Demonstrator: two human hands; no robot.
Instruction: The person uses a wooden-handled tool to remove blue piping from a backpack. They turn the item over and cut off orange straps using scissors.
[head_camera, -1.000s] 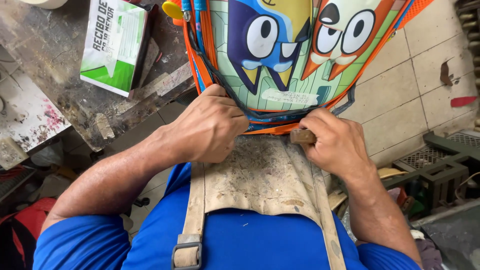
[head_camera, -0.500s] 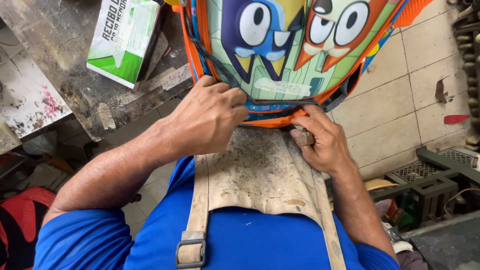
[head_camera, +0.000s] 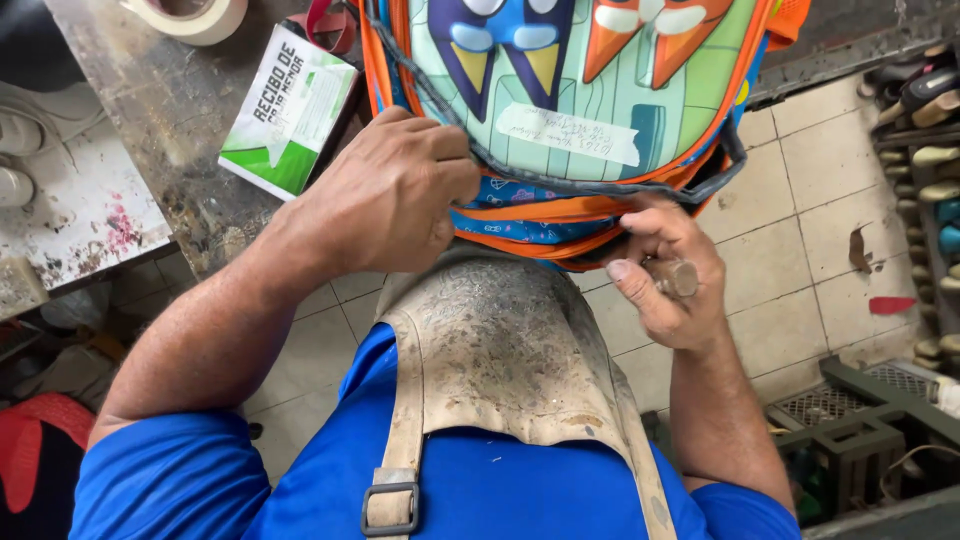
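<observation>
Over tiles (head_camera: 800, 240), fingers (head_camera: 440, 185) seemingly pinch backpack (head_camera: 590, 90).

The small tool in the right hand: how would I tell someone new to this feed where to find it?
Start at the colourful cartoon backpack resting on the worn workbench above the person's lap. Follow its orange lower edge to the right hand, which pinches the fabric there. The tool is the short, brownish wooden-looking handle between thumb and fingers, the only dull, stubby cylinder against the bright fabric; its working end is hidden.
</observation>
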